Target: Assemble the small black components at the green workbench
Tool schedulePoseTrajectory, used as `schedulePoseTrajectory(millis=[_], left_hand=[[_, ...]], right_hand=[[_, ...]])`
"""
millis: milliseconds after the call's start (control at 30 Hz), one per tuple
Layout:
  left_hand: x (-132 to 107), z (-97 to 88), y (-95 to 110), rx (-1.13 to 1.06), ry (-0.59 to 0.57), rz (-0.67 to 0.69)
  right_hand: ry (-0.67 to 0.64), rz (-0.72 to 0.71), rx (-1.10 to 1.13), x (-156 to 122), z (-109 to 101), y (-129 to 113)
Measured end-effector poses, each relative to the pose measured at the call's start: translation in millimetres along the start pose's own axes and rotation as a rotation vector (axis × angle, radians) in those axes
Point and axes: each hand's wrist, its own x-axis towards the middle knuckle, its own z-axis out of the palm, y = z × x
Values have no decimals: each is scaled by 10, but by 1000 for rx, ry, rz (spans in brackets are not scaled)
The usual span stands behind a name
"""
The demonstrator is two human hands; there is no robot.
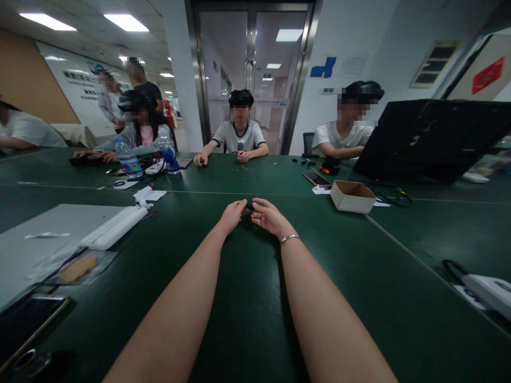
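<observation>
Both my arms reach forward over the dark green table (247, 298). Between my fingertips is a small black object (249, 205), too small and dark for me to name its kind. My left hand (232, 217) pinches it from the left side. From the right, my right hand (270, 217) grips it between thumb and forefinger, the other fingers curled below. A silver bracelet (290, 238) circles my right wrist. The underside of the black object is partly hidden by my fingers.
An open cardboard box (348, 201) stands right of my hands, near a phone (316, 178). Leftward lie a white power strip (115, 227), a bagged tan item (79, 267) and another phone (34, 324). Water bottles (128, 159) and a large black monitor (435, 139) stand farther off. People sit across the table.
</observation>
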Motion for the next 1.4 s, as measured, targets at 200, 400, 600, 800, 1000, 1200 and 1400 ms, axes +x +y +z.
schedulePoseTrajectory(millis=[200,400,600,800,1000,1200,1400], left_hand=[[-22,-25,-4,-58,57,92],[-29,-20,-30,-85,69,122],[-39,-28,-5,-70,56,118],[-44,-31,27,-89,62,43],[-40,-42,16,-88,59,66],[-10,-43,-28,-52,45,68],[-19,-57,-24,0,43,78]], right_hand=[[17,8,9,-1,-5,-5],[41,-26,16,-8,-12,-14],[38,-31,0,1,-14,-4],[51,-46,27,22,-31,9],[71,-45,24,23,-25,2],[85,-67,13,18,-30,-4],[80,-60,-8,-15,-20,-21]])
